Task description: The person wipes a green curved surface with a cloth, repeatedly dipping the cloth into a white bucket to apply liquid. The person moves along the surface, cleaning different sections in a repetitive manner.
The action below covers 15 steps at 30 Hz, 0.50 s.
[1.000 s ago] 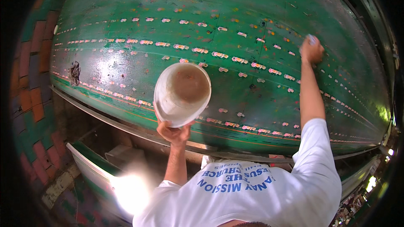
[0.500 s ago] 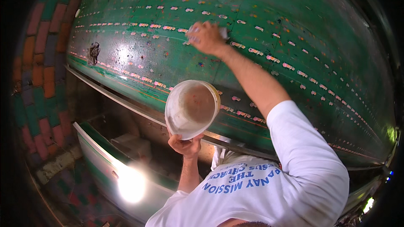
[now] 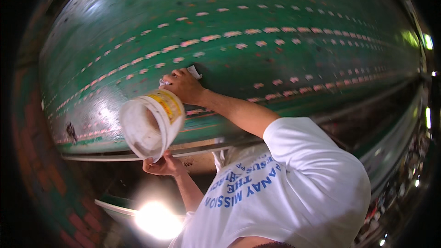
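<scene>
My left hand point(image 3: 161, 164) is closed on the lower rim of a white plastic bucket point(image 3: 177, 120) with a yellow label, tilted so that its mouth faces me. Inside, the bucket's wall looks stained; the bottom is partly hidden. Just beyond the bucket, my right hand point(image 3: 184, 87) presses a white piece point(image 3: 195, 72), cloth or paper, on a large green surface point(image 3: 257, 69). Its pale ends stick out on both sides of my fingers, and most of it is covered. Rows of small pinkish printed marks point(image 3: 210, 38) run across the green surface.
A pale edge strip point(image 3: 110, 158) borders the green surface on my side. A bright light point(image 3: 158, 220) glares at the lower left. Coloured bricks point(image 3: 39, 165) lie along the left, and a dark clump point(image 3: 71, 132) sits on the surface's left part.
My right hand has come nearer to me with the white piece, from the upper row of marks to close beside the bucket. The bucket has turned, showing its yellow label. The whole view has swung.
</scene>
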Available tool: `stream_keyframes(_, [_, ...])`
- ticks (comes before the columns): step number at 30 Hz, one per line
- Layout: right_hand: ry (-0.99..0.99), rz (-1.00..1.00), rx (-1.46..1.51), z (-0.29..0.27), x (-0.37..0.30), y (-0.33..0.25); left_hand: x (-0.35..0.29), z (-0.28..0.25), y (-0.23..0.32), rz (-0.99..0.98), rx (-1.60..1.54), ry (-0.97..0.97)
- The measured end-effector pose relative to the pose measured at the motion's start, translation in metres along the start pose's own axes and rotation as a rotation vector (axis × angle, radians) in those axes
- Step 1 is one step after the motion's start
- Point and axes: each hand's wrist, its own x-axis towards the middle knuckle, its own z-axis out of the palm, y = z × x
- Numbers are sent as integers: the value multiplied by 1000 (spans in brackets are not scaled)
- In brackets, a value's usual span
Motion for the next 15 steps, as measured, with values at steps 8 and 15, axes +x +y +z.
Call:
stream_keyframes(8, [80,367,-175,-211,-172,73,-53,75,69,30,-72,-168])
stream_keyframes(15, [217,585,-432,-406,-343,160,-140,149,149,-138,-71,-364])
